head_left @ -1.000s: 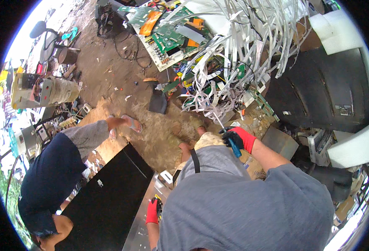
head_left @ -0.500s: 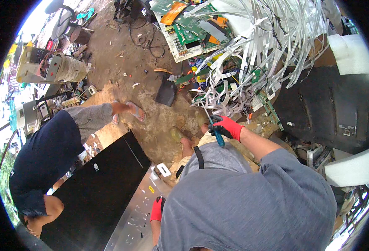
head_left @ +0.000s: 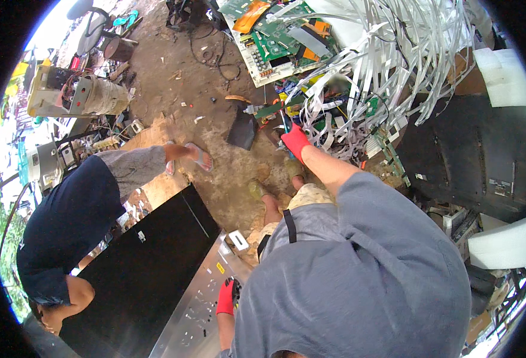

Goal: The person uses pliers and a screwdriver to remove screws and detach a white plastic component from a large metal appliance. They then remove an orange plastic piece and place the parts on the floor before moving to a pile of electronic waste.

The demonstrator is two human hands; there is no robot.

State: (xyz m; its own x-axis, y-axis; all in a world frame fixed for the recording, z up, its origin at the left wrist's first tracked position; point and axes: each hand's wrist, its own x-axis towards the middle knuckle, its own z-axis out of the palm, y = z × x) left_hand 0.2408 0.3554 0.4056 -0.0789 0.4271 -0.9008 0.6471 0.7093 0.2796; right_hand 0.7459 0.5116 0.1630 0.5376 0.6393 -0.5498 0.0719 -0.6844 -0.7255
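My right hand [head_left: 296, 140], in a red and black glove, reaches forward to the edge of a heap of cables and circuit boards. It is closed around a teal-handled screwdriver [head_left: 286, 123], mostly hidden by the glove and the clutter. My left hand [head_left: 227, 297], also in a red and black glove, hangs low at my left side. It lies over the edge of a silver metal panel [head_left: 194, 307]; its fingers are partly hidden, so their hold is unclear. White flat ribbon cables [head_left: 370, 71] spill over the heap just beyond my right hand.
At left a person in dark clothes [head_left: 66, 221] bends over a large black screen panel [head_left: 143, 268]. Green circuit boards [head_left: 275, 39] are stacked ahead. A dark panel [head_left: 466, 155] and white foam [head_left: 508, 244] stand at right. A black flat piece [head_left: 242, 128] lies on the dirt floor.
My right hand has moved forward, from near my lap to the heap's edge, carrying the screwdriver. My left hand has stayed beside the silver panel.
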